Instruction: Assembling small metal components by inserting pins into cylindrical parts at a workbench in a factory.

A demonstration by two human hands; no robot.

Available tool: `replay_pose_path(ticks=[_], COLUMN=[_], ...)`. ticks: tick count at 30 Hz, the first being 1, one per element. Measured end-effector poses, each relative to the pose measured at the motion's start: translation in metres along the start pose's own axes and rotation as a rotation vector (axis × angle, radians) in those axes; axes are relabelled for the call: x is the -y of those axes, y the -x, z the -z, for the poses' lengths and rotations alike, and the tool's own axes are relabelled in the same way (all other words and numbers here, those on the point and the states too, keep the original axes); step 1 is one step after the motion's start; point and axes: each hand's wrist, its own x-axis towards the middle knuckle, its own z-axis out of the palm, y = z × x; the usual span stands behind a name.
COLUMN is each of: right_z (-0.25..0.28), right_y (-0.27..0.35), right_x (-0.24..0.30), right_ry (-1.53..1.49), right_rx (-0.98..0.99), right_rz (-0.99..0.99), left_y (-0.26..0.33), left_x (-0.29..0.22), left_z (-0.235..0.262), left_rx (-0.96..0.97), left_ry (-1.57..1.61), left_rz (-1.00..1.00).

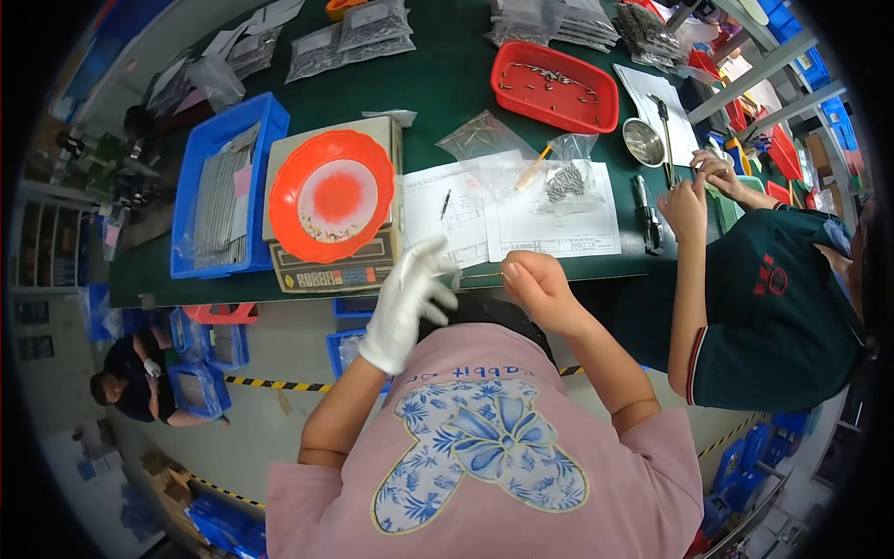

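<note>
In the head view, we hold our bare right hand [542, 292] at the front edge of the green bench [433, 116], its fingers curled closed around a thin rod [481, 276]. The rod points toward our left hand [408, 306], which wears a white glove; its fingers are parted, and we cannot tell whether they touch the rod's tip. Beyond our hands, we see printed drawings [582, 238] lying flat, with a black pen [445, 203] and a clear bag of small metal pins [564, 183] on them. To the left, an orange-red dish [287, 216] sits on a weighing scale [326, 278] beside a blue bin [186, 207]. Farther back, a red tray [548, 114] carries loose pins. At our right, a co-worker in dark green [778, 312] has both hands over the bench.
</note>
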Motion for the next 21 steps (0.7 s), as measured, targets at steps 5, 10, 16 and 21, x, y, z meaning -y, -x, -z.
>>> replay_pose_path(ticks=[5,10,16,21], right_z=[0.001,-0.002,-0.004,-0.006], right_y=[-0.005,-0.005,-0.009,-0.005], right_x=[0.001,-0.001,0.003,-0.002], right_ry=[0.382,-0.056,0.390,0.582], right_rx=[0.021,0.071,0.019,0.078], right_rz=[0.392,-0.052,0.469,0.529], left_y=[-0.005,-0.008,-0.011,-0.005], left_x=[-0.010,0.003,-0.001,0.002], left_z=[0.012,0.009,0.030,0.026], left_rx=[0.487,0.200,0.432,0.451], left_ry=[0.083,-0.637,0.019,0.019], left_rz=[0.441,-0.510,0.514,0.535])
